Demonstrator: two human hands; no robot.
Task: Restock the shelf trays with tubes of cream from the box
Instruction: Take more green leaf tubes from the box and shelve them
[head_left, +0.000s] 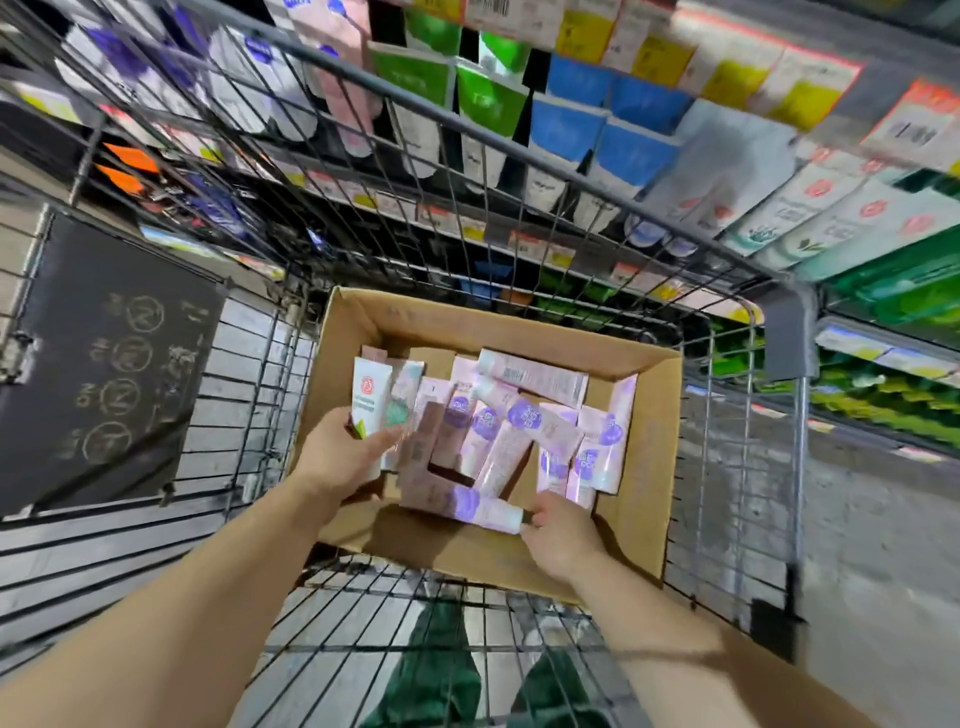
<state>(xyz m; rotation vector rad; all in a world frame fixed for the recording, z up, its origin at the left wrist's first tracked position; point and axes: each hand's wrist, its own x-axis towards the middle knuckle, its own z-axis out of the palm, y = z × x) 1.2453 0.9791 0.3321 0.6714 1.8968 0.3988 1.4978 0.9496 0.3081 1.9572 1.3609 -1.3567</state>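
Both forearms reached down from the bottom of the view into a wire cart (571, 176), whose mesh floor carried an open cardboard box (644, 441). Beyond the cart's far rail stood the store shelf (519, 130), its trays lined with upright tubes and price tags along the edges; grey floor tiles showed on either side.

Inside the box lay a loose heap of pink tubes (519, 431), crossing each other at angles. The left hand (337, 457) was curled around a small bunch of tubes, a white tube (370, 397) with a red mark standing at its outer edge. The right hand (558, 535) pinched the cap end of one pink tube (483, 506) lying flat near the box's near wall.

Lifting that tube by the cap would probably let the body swing; sliding the fingers further along it before raising looked wiser, keeping labels aligned for the tray.
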